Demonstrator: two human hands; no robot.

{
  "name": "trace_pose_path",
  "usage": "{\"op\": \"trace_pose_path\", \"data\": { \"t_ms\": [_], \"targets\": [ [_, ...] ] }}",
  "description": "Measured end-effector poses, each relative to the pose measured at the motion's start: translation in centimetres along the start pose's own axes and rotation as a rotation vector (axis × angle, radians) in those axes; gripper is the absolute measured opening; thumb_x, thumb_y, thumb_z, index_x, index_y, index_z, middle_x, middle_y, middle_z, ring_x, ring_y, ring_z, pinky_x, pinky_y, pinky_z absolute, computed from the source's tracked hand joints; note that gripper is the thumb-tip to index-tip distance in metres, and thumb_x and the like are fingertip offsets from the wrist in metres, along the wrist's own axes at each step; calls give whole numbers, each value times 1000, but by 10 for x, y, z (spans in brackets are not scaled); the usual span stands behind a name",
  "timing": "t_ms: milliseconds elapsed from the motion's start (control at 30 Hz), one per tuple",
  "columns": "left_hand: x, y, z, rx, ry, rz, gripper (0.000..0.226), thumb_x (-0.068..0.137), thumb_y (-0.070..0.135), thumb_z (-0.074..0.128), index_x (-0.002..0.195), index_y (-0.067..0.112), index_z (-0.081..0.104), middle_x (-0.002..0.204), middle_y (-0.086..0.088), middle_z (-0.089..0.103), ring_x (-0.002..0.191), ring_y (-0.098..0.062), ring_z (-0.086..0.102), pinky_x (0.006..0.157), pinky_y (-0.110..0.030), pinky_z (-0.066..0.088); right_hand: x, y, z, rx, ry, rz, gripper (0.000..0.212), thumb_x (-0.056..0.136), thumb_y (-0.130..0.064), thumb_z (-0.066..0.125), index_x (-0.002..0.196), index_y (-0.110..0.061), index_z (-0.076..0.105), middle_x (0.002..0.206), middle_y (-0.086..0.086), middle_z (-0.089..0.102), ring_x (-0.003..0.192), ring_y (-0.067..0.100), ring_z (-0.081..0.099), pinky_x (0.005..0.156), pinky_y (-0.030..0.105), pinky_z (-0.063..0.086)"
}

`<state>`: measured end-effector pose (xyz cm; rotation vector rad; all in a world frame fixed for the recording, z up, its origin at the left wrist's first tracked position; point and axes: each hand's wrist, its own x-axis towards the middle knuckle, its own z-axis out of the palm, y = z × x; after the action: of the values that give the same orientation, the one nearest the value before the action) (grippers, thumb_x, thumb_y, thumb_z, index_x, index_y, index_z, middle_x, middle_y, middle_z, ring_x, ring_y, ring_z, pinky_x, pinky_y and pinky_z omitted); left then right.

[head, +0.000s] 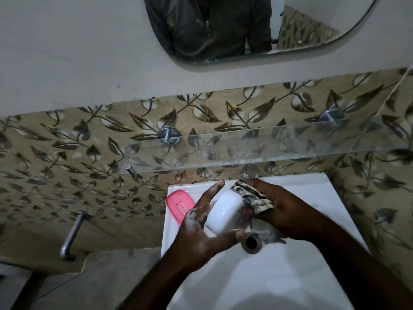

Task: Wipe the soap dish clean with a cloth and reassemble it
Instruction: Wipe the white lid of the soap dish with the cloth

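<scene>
Over the white sink (301,195), my left hand (201,229) grips the white soap dish base (224,212) between fingers and thumb, its smooth outer side facing up. My right hand (288,211) holds a striped dark-and-pale cloth (252,195) bunched against the right end of that white base. The pink slotted drain tray (178,203) of the dish lies apart on the sink's back left rim. Soap foam coats my left hand's knuckles.
The sink's drain hole (251,242) sits just below the hands. A glass shelf (257,148) on metal brackets juts out above the sink. A metal tap pipe (72,236) sticks out of the leaf-patterned tiled wall at left. A mirror (223,30) hangs above.
</scene>
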<state>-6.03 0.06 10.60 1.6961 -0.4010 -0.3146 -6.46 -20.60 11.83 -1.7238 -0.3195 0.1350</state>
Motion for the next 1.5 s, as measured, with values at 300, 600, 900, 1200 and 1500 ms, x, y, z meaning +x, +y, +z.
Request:
{"op": "trace_pose_path", "data": {
  "t_ms": [300,600,900,1200,1500],
  "targets": [
    [25,-3,-9,110,-3,-226,28,58,15,85,82,9,73,88,-18,74,75,-22,64,77,-57,53,7,-2,32,-801,159,-239,51,76,-2,40,123,-10,58,115,7,64,104,25,57,97,32,42],
    [11,-8,10,203,131,47,26,74,0,65,59,19,56,49,12,51,45,-1,41,47,-19,36,10,10,54,-775,389,-122,64,68,-8,27,123,-5,60,124,12,63,119,21,50,110,20,28],
    [4,-9,10,258,209,160,29,70,-4,64,74,23,71,69,14,64,60,3,53,56,-3,40,9,-2,71,-846,336,-213,63,66,-2,34,123,-3,61,125,14,62,123,25,45,112,23,22],
    [2,-12,7,60,150,-1,18,69,29,59,85,28,66,67,38,63,66,20,57,64,-3,45,1,2,94,-866,236,-301,65,70,1,29,130,-5,55,136,14,54,130,27,40,113,36,24],
    [12,-18,1,191,295,169,18,74,-7,56,74,9,63,74,24,68,65,8,60,60,-6,46,14,-7,101,-767,390,-246,55,75,-1,34,125,-1,59,129,17,59,125,25,41,113,21,15]
  ]
}}
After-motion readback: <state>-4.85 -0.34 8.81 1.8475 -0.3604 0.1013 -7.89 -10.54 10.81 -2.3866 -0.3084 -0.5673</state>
